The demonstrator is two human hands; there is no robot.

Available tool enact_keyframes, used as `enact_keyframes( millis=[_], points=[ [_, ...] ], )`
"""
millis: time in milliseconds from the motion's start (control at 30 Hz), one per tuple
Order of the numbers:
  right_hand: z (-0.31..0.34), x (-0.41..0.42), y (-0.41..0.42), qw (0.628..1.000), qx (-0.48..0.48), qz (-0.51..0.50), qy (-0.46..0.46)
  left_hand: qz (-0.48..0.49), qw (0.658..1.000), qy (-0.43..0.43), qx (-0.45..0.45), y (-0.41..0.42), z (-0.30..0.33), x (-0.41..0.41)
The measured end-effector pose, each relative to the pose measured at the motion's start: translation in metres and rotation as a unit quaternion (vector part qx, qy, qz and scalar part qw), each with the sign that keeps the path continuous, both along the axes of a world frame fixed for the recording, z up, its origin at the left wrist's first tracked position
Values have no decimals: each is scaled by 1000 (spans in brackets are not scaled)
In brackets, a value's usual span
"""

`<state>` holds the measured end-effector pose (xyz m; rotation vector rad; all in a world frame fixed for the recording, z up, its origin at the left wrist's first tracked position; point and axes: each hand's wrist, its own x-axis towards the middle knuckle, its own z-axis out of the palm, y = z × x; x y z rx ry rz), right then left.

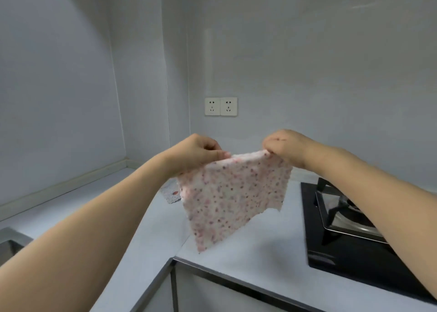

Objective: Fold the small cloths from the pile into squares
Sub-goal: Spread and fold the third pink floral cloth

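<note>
The speckled pink cloth point(233, 195) hangs in the air above the pale surface point(255, 252), clear of it, with another cloth point(170, 193) lying behind. The left hand point(197, 151) pinches one top corner and the right hand point(287, 147) pinches the other. It looks light, thin and limp, so it should drape and fold easily; the corners are the best hold

Pale walls point(307, 63), perhaps tiled; sockets point(220, 106)

Pink-speckled white cloth point(234, 198) hanging above the counter, top corners pinched, slightly tilted
</note>
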<state>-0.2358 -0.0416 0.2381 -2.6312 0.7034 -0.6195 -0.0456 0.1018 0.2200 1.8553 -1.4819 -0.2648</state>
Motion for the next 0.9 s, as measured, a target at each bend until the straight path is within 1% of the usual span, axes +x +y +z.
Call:
enact_keyframes(
  millis=[133,200,267,367,433,500,600,733,800,900],
  points=[
    [-5,-34,22,999,30,-12,-2,-46,995,88,23,21,0,-22],
    [-13,-41,17,999,24,-38,5,-74,991,107,42,20,-5,-21],
    [-24,-43,3,998,18,-56,19,-74,990,108,53,13,-15,-14],
    [-48,-36,-23,996,3,-71,60,-10,996,66,55,-6,-38,-2],
    [-68,-25,-40,994,-6,-72,76,37,998,11,43,-23,-56,8],
    [-88,-13,-58,995,-5,-74,59,78,996,-38,20,-40,-75,20],
    [-111,4,-76,996,-14,-83,12,105,991,-79,-14,-57,-94,33],
    [-138,12,-71,995,-29,-91,-6,79,985,-153,-18,-55,-117,38],
    [-156,6,-59,995,-46,-82,16,55,982,-180,-7,-44,-134,36],
    [-186,-9,-34,993,-68,-74,62,16,982,-189,2,-21,-164,25]
  ],
)
